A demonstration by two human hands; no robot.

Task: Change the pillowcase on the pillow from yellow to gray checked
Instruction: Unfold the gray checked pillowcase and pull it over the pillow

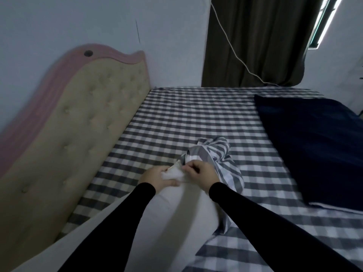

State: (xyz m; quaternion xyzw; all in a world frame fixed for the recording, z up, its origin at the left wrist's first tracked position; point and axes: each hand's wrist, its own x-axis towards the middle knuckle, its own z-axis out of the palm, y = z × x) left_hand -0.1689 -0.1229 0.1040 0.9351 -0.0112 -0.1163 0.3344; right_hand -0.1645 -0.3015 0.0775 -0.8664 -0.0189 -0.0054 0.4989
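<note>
The bare white pillow (pixel 172 209) lies lengthwise on the gray checked bedsheet (pixel 196 118), its far corner pinched in the left hand (pixel 159 176), probably to steady it for covering. Just beyond that corner, the right hand (pixel 200 170) grips the bunched gray checked pillowcase (pixel 218 154), apparently seeking its opening; no yellow pillowcase is visible.

A: Place type?
B: Home bedroom. Bed (pixel 196 118) with gray checked sheet, tufted beige headboard (pixel 78 124) (pink trim on top).
A: Other cues?
B: Dark curtain (pixel 255 36) by a window (pixel 324 22), navy blanket (pixel 314 144) on the bed, plain white wall (pixel 59 20).
</note>
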